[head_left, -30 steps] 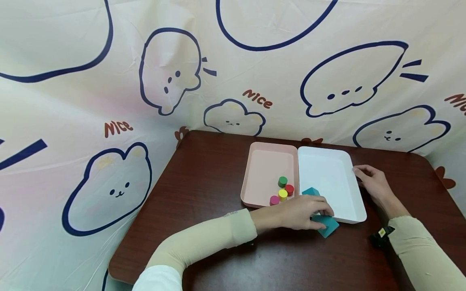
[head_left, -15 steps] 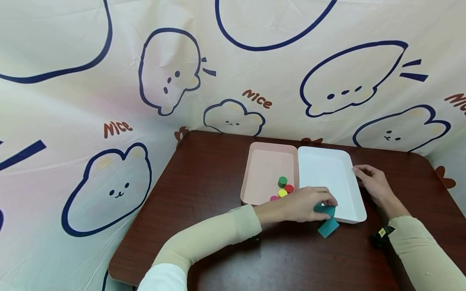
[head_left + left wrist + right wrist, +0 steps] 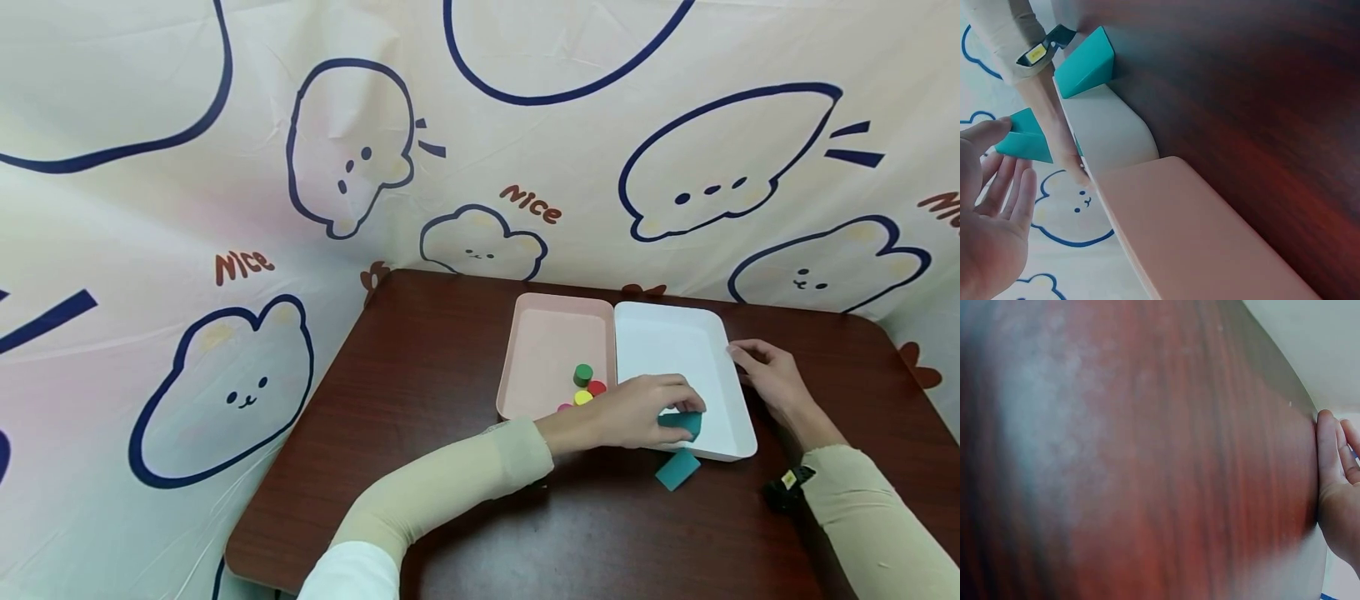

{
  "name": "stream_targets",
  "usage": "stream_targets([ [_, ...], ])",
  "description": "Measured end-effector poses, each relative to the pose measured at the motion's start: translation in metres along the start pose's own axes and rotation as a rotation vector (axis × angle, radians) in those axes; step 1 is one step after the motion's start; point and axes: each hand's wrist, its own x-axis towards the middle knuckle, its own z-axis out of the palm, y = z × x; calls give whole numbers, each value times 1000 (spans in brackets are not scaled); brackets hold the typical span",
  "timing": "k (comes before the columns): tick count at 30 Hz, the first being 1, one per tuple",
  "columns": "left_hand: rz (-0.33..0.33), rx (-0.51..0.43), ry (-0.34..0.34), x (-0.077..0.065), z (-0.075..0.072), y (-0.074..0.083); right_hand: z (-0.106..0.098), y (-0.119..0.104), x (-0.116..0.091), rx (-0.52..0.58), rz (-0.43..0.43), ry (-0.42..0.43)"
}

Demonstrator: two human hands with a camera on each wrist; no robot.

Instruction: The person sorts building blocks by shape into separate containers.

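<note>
My left hand (image 3: 637,412) pinches a teal triangular block (image 3: 684,423) between thumb and fingers, over the near part of the white tray (image 3: 667,342). The left wrist view shows this held teal block (image 3: 1024,137) at the fingertips. A second teal block (image 3: 677,470) is at the tray's near edge, outside it in the head view; its wedge shape shows in the left wrist view. Another bit of teal (image 3: 1079,147) peeks out behind the tray wall. My right hand (image 3: 776,379) touches the tray's right side with fingers nearly straight.
A pink tray (image 3: 555,321) stands against the white tray's left side. In it are several small round pieces, among them a green one (image 3: 582,375), a red one (image 3: 597,388) and a yellow one (image 3: 582,398). A patterned curtain (image 3: 480,150) hangs behind the brown table (image 3: 420,358).
My left hand has lifted a teal block from the tray's near edge and carried it up and slightly right, over the tray. The right hand has stayed in place.
</note>
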Motion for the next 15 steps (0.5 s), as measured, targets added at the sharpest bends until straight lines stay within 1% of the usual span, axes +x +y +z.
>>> stream_targets([
  [7, -22, 2, 7, 7, 0, -3, 1, 1, 1, 0, 13, -2],
  [15, -66, 13, -15, 13, 4, -8, 0, 0, 1, -5, 14, 3],
])
